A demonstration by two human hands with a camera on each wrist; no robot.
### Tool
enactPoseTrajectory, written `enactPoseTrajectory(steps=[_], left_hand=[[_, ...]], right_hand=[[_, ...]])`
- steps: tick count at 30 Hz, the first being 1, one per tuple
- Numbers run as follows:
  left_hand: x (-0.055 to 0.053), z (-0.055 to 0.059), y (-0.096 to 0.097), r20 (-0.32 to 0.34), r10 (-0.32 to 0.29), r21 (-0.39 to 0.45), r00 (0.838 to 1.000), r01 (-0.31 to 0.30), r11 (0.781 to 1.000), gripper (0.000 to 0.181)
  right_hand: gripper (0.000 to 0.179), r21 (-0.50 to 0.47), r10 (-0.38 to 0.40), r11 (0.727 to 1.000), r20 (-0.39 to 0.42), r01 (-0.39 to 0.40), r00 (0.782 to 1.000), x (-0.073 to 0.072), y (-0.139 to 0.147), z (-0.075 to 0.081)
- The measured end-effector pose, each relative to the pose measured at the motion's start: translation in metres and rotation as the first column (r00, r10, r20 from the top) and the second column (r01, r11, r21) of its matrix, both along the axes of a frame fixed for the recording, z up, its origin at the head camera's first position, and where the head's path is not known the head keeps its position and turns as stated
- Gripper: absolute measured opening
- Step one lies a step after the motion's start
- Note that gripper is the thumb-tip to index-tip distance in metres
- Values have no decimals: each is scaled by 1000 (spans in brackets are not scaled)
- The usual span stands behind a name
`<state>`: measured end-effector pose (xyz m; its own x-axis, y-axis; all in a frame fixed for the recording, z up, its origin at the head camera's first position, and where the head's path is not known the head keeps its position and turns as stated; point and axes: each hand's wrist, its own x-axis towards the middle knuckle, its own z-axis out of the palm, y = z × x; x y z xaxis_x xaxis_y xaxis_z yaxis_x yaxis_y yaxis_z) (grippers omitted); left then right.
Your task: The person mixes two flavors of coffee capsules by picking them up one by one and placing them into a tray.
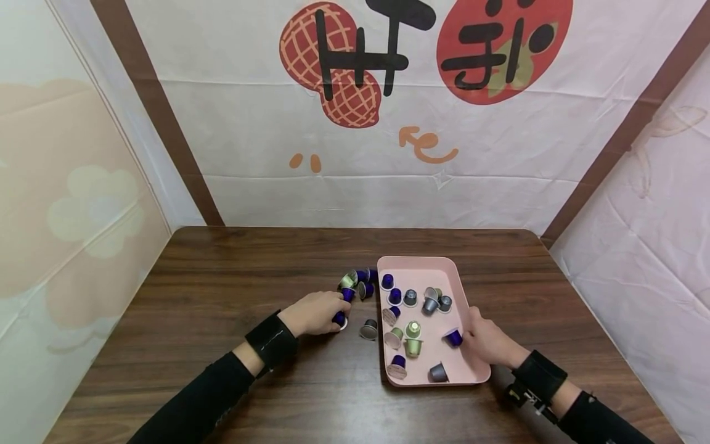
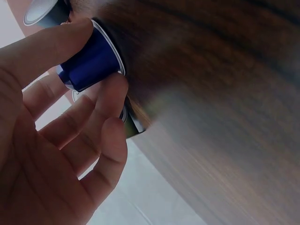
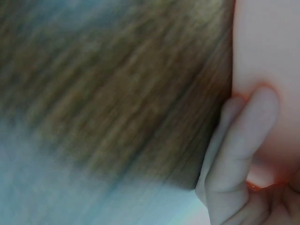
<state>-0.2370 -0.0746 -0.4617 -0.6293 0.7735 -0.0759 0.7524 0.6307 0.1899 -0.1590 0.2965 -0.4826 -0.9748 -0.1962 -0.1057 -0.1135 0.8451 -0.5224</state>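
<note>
Printed white sheeting (image 1: 249, 135) hangs behind a brown wood-grain worktop (image 1: 266, 259). Over it, left of a pink tray (image 1: 427, 271), a dark blue capsule (image 2: 91, 65) sits at the fingertips of the left hand (image 1: 316, 312). That grip is narrowed to a pinch: thumb on one side of the capsule, a fingertip on the other, the remaining fingers loosely bent. The capsule is tipped, and in the left wrist view its axis runs across the line from thumb to fingertip. Whether it touches the worktop I cannot tell.

Just past the fingers, on the far side, is a second blue capsule (image 1: 348, 294), with a green capsule (image 1: 347, 280) beside it and more blue capsules (image 1: 365, 290) near the tray's far left corner. A grey capsule (image 1: 368, 330) lies between the pinch and the tray's left edge, so the tray is to the right of the left hand, its long side running away from the person.

On the opposite edge, the right hand (image 1: 485, 336) grips the tray's wall, one digit inside, another outside. Blue, green and grey capsules lie scattered within the tray.
</note>
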Motion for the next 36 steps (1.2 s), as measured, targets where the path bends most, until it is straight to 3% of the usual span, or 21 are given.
enactPoseTrajectory(steps=[8, 14, 22, 26, 36], left_hand=[[6, 2, -3, 22, 33, 19, 999, -34, 999, 19], [12, 12, -4, 42, 67, 55, 997, -69, 996, 20], [18, 28, -2, 14, 56, 119, 998, -57, 991, 21], [20, 37, -1, 32, 58, 161, 998, -62, 985, 25], [23, 56, 13, 19, 58, 237, 998, -61, 970, 17]], right_hand=[[19, -2, -7, 1000, 20, 7, 1000, 0, 0, 1], [19, -3, -17, 1000, 18, 17, 1000, 0, -1, 0], [20, -5, -20, 1000, 25, 20, 999, 0, -1, 0], [21, -16, -28, 999, 42, 29, 999, 1, -1, 0], [21, -10, -27, 1000, 42, 27, 999, 2, -3, 2]])
